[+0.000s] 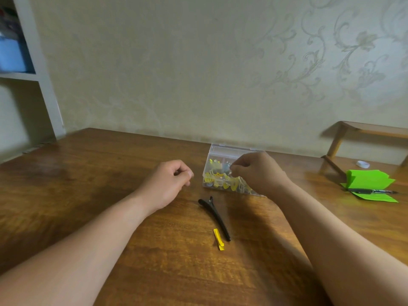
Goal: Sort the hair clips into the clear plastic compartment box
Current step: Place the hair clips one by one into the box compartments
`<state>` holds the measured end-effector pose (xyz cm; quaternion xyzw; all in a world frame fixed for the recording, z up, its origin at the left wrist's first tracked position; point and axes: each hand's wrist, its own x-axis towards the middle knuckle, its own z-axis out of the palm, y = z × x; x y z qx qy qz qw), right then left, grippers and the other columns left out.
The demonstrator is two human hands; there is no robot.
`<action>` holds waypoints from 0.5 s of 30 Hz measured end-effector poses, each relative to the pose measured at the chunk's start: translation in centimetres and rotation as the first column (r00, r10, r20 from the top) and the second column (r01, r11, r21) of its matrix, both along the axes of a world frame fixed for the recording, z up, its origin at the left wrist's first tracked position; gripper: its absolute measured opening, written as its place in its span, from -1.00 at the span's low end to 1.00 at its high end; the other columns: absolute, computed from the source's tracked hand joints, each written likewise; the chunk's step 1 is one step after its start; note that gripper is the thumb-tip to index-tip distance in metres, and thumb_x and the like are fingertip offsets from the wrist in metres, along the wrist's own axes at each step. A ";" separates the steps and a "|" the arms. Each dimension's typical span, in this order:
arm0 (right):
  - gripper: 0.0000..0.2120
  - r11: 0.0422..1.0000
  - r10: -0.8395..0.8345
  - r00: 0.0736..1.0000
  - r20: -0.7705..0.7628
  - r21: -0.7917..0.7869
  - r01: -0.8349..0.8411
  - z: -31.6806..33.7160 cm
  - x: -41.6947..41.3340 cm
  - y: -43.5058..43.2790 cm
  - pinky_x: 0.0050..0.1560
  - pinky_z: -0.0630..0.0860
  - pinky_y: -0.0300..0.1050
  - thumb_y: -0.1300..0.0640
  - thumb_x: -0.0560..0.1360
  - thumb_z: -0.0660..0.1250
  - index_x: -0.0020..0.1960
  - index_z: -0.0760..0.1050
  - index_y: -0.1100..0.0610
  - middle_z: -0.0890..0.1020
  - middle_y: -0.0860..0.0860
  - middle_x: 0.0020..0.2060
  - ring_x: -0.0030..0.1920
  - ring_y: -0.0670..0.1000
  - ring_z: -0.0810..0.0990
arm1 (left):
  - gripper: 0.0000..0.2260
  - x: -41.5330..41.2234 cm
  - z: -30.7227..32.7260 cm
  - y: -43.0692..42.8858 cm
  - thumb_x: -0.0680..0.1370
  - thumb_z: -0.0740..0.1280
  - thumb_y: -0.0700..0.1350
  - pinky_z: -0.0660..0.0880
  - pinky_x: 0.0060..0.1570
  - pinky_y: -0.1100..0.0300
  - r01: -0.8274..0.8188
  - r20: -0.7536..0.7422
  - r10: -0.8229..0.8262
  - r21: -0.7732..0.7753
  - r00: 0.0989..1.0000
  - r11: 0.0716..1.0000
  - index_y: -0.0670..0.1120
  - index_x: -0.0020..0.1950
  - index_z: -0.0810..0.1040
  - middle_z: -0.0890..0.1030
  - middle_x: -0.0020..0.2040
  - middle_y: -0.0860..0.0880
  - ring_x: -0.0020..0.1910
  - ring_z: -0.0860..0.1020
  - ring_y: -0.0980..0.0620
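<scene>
Your right hand [258, 173] is over the clear plastic compartment box [231, 150]. Its fingers are curled down, with the tips in among the clips on the box's right side. It's blurred there, so can't tell if it's pinching a clip or only touching. Your left hand [167, 182] sits just beside the box on its left, not touching it. Fingers are curled in, thumb against the index finger, nothing visible in it.

The box is centre frame, close to the table's far edge by the wall. Its far part looks like a lid folded back. Inside is a jumble of mostly yellow hair clips [215, 176] plus something pale blue. Which compartment holds what isn't readable.

Two clips lie outside the box, below it in frame, on the table [88, 195] between your forearms:
- The long black clip [215, 217] lies diagonally, hinge end toward the box, near it but apart.
- The small yellow clip [219, 239] lies just beside the black one's lower tip, not touching.

Room: the left half of the table is open wood out to the edge at mid left. Lower centre, between your forearms, is open wood too. The right is tighter, with everything there well apart from the box:
- green paper [371, 184] with a black pen [373, 191] across it
- a small white cap [363, 164] behind that
- a wooden stand [364, 131] against the wall

White shelving [44, 85] is in the upper left, off the table.
</scene>
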<state>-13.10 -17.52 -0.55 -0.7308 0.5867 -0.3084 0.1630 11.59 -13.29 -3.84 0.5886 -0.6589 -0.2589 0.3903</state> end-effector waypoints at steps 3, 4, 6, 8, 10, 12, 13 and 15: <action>-0.82 0.999 -0.001 1.000 0.016 -0.039 0.002 0.5 0.0 0.3 -0.24 0.53 -0.22 0.08 0.65 0.36 0.07 0.74 0.06 0.75 -0.10 -0.08 -0.14 -0.10 0.66 | -0.85 0.0 -0.1 0.0 0.72 0.30 -0.01 0.52 -0.05 0.14 -0.010 0.015 0.010 0.001 1.000 1.000 0.08 0.04 0.66 0.70 -0.04 0.08 -0.03 0.63 0.10; -0.82 0.999 0.005 1.000 0.019 -0.053 -0.004 0.7 0.1 0.4 -0.25 0.52 -0.22 0.08 0.65 0.36 0.07 0.74 0.06 0.75 -0.10 -0.07 -0.15 -0.12 0.65 | -0.85 0.0 -0.1 0.0 0.71 0.30 -0.01 0.52 -0.05 0.14 -0.012 0.012 0.012 0.000 1.000 1.000 0.08 0.04 0.66 0.70 -0.04 0.09 -0.03 0.63 0.10; -0.83 0.996 0.026 1.000 0.014 -0.085 -0.025 1.1 0.3 0.6 -0.21 0.55 -0.23 0.09 0.63 0.36 0.06 0.73 0.04 0.74 -0.12 -0.09 -0.12 -0.13 0.66 | -0.85 0.0 -0.1 0.0 0.71 0.30 -0.01 0.53 -0.05 0.13 -0.017 0.000 0.017 -0.005 1.000 1.000 0.09 0.03 0.67 0.70 -0.04 0.10 -0.03 0.64 0.10; -0.86 0.991 0.069 0.997 -0.016 -0.116 -0.070 1.7 0.7 1.1 -0.13 0.59 -0.19 0.09 0.61 0.38 0.04 0.73 0.02 0.73 -0.15 -0.11 -0.08 -0.11 0.67 | -0.85 0.0 -0.1 -0.1 0.71 0.30 0.00 0.52 -0.06 0.13 -0.021 -0.001 0.021 -0.003 1.000 1.000 0.10 0.04 0.67 0.70 -0.03 0.11 -0.02 0.64 0.10; -0.90 0.976 0.187 0.979 -0.080 -0.094 -0.194 2.6 1.1 2.0 -0.06 0.60 -0.18 0.10 0.60 0.43 0.05 0.72 0.00 0.72 -0.17 -0.09 -0.06 -0.15 0.67 | -0.85 0.0 0.0 -0.1 0.72 0.30 0.01 0.51 -0.04 0.14 -0.019 0.002 0.019 0.003 1.000 1.000 0.11 0.07 0.67 0.70 -0.02 0.12 0.00 0.63 0.13; -0.91 0.926 0.375 0.896 -0.238 0.055 -0.373 3.9 1.3 3.3 -0.03 0.53 -0.26 0.06 0.60 0.46 0.08 0.70 -0.07 0.70 -0.19 -0.06 -0.03 -0.20 0.64 | -0.86 0.0 0.0 -0.1 0.72 0.30 0.02 0.51 -0.01 0.14 -0.021 0.003 0.021 0.009 1.000 1.000 0.11 0.08 0.66 0.71 -0.04 0.11 0.01 0.63 0.13; -0.89 0.881 0.474 0.822 -0.316 0.177 -0.439 4.5 1.5 3.9 -0.02 0.51 -0.27 0.03 0.60 0.47 0.10 0.69 -0.12 0.68 -0.20 -0.04 -0.03 -0.20 0.62 | -0.86 0.0 -0.1 -0.2 0.72 0.31 0.01 0.51 0.00 0.13 -0.023 -0.001 0.023 0.010 1.000 1.000 0.11 0.07 0.67 0.71 -0.05 0.11 0.01 0.63 0.12; -0.84 0.761 0.639 0.675 -0.368 0.428 -0.487 5.1 2.1 5.0 -0.05 0.46 -0.26 0.01 0.57 0.50 0.13 0.67 -0.17 0.67 -0.19 -0.02 -0.06 -0.23 0.60 | -0.85 0.2 -0.3 -0.4 0.71 0.33 0.00 0.54 0.04 0.08 -0.020 -0.023 0.020 0.003 1.000 1.000 0.09 0.02 0.68 0.72 -0.09 0.12 -0.01 0.63 0.11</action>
